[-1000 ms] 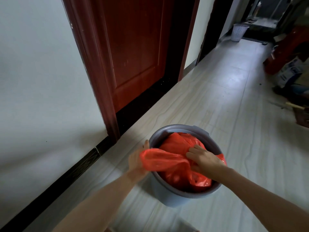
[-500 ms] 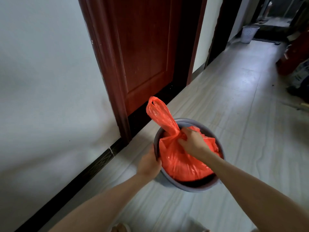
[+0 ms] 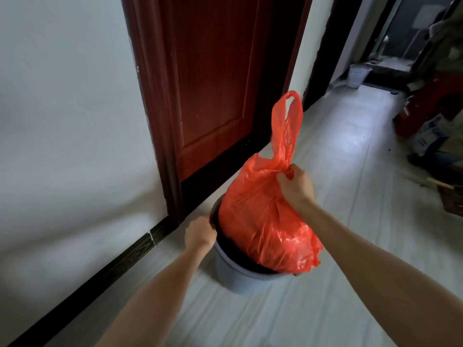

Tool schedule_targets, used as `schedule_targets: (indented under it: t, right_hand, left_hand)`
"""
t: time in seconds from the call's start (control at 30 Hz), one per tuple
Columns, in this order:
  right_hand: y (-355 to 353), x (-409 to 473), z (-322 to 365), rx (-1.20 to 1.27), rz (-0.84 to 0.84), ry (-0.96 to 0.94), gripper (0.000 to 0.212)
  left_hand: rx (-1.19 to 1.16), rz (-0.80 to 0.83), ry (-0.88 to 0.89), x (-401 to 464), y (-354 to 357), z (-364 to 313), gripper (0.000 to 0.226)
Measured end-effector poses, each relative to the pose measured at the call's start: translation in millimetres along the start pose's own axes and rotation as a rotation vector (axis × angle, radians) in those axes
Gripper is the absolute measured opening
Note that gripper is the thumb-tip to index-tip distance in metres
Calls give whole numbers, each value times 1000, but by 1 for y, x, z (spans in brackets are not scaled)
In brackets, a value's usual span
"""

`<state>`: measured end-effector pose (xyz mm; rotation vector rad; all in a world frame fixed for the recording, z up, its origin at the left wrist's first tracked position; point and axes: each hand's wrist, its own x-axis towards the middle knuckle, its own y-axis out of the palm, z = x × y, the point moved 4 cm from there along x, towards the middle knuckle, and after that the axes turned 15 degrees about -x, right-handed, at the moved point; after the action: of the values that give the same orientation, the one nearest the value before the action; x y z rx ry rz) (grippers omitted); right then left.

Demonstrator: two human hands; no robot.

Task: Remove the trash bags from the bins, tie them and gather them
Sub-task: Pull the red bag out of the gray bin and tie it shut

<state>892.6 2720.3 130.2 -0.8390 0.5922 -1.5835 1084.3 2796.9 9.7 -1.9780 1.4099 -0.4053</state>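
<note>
A full orange trash bag (image 3: 260,221) hangs mostly above a round grey bin (image 3: 235,276) on the hallway floor, its bottom still at the bin's mouth. My right hand (image 3: 294,185) is shut on the bag's gathered neck, and the two handle loops stick up above my fist. My left hand (image 3: 200,234) grips the bin's left rim and holds it down. The bin's dark inside shows below the bag.
A dark red door (image 3: 220,83) and a white wall with black skirting run along the left. A white slatted basket (image 3: 358,75) stands far down the hallway. Boxes and clutter (image 3: 436,136) line the right side. Pale floor tiles stretch ahead.
My right hand has gathered the bag's top and lifted the bag up out of the bin. My left hand moved from the bag's edge to the bin's rim.
</note>
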Motion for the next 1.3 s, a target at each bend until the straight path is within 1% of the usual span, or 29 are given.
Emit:
schedule_targets:
  t: [0.1, 0.17, 0.2, 0.23, 0.3, 0.4, 0.5, 0.63, 0.73, 0.77, 0.87, 0.9, 1.0, 1.07, 1.13, 1.17, 1.2, 1.23, 1.27, 1.3]
  right_hand:
    - [-12, 7, 15, 94, -46, -26, 32]
    - [-25, 12, 26, 138, -97, 3, 27]
    - [-32, 14, 30, 174, -139, 34, 28]
    - [-42, 17, 33, 217, -194, 65, 29]
    - [-54, 20, 37, 299, -238, 120, 30]
    - [-86, 18, 44, 335, -307, 132, 29]
    - [-123, 12, 46, 270, -335, 121, 26]
    - [-175, -12, 30, 102, -361, 126, 31]
    - [-202, -39, 1, 20, -300, 138, 24]
    - [-207, -49, -10, -4, -279, 135, 27]
    - [-217, -80, -51, -99, -204, 122, 37]
    - [-216, -90, -67, -137, -168, 124, 34]
    - [-212, -119, -116, -208, -53, 153, 15]
    - [-208, -137, -144, -233, 9, 165, 23]
    - [-198, -152, -171, -267, 64, 169, 33]
    - [-190, -157, -176, -282, 97, 173, 34]
    - [-186, -167, -200, -273, 125, 209, 30]
    - [-180, -171, -205, -288, 155, 199, 21]
    - [-177, -176, -215, -281, 186, 201, 10]
    - [-176, -180, -226, -275, 207, 196, 14]
  left_hand:
    - [-4, 47, -122, 13, 3, 19, 32]
    - [-47, 56, -208, 23, -6, 23, 31]
    - [-81, 38, -220, 29, -13, 21, 33]
    - [-115, 3, -190, 38, -23, 9, 35]
    - [-174, -64, -138, 48, -42, -13, 37]
    - [-264, -160, 56, 53, -76, -67, 34]
    - [-401, -166, 278, 32, -99, -133, 33]
    - [-577, -9, 491, -27, -100, -203, 34]
    - [-678, 217, 545, -73, -78, -234, 43]
    - [-704, 288, 550, -87, -69, -242, 48]
    - [-732, 474, 525, -129, -36, -262, 69]
    - [-727, 527, 503, -140, -23, -268, 77]
    - [-718, 634, 454, -166, 18, -287, 95]
    - [-724, 655, 401, -177, 45, -298, 105]
    - [-737, 676, 334, -185, 76, -304, 108]
    - [-749, 682, 304, -185, 83, -303, 108]
    - [-725, 693, 267, -189, 111, -304, 106]
    - [-721, 666, 226, -186, 120, -299, 93]
    - [-730, 640, 199, -182, 136, -293, 65]
    - [-746, 606, 175, -185, 148, -289, 26]
